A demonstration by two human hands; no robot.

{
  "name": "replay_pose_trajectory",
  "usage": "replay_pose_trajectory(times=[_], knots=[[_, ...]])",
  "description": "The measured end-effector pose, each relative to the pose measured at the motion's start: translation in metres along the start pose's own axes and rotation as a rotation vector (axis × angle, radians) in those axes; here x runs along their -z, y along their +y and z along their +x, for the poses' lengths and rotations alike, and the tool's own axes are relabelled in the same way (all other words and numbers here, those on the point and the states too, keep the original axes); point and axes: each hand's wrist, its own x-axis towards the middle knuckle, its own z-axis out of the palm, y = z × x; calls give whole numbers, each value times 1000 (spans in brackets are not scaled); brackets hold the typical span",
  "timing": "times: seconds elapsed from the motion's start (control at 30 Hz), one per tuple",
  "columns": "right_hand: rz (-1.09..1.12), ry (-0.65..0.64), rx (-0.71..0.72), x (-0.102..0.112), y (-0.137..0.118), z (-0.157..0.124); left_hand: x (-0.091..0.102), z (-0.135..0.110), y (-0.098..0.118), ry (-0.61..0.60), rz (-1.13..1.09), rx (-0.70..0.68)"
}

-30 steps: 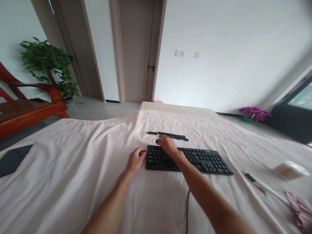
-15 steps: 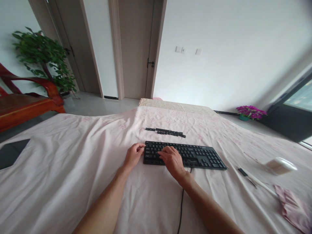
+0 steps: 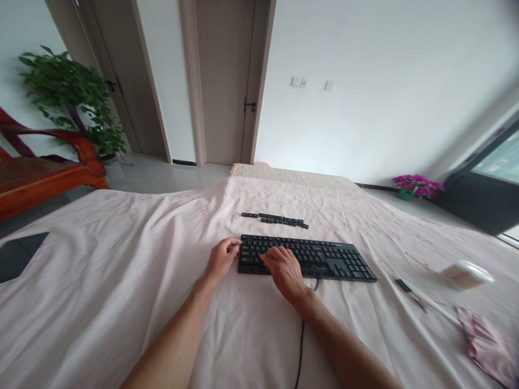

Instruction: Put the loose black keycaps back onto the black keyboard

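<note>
A black keyboard (image 3: 351, 260) lies on the pink-white cloth, and round dark key mounts show along part of its near row. At its left edge my left hand (image 3: 222, 258) is closed, with thumb and fingertips drawn together against the keyboard's side. Over the left half of the keys sits my right hand (image 3: 286, 273), fingers bent and pressed together. Its fingertips meet the lower left keys; whatever they pinch is hidden. Beyond the keyboard, several loose black keycaps (image 3: 279, 221) lie in two rough rows, with a long space bar (image 3: 271, 216) among them.
A black cable (image 3: 302, 346) runs from the keyboard toward me. To the right are a brush (image 3: 404, 286), a clear-topped container (image 3: 466, 274) and a pink cloth (image 3: 484, 340). A dark flat tablet-like object (image 3: 22, 254) rests at the far left.
My right hand has shifted very slightly left and down over the keys. The left hand and the loose keycaps stay where they were.
</note>
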Motion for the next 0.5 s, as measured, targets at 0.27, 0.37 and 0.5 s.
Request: replay_pose_trajectory(times=[0.27, 0.37, 0.5], knots=[[-57, -18, 12, 3, -6, -1, -1, 0, -3, -1, -5, 5], [-83, -20, 18, 3, -9, -3, -1, 0, -2, -4, -10, 3], [-118, -23, 13, 4, -14, -5, -2, -1, 1, -3, -19, 13]])
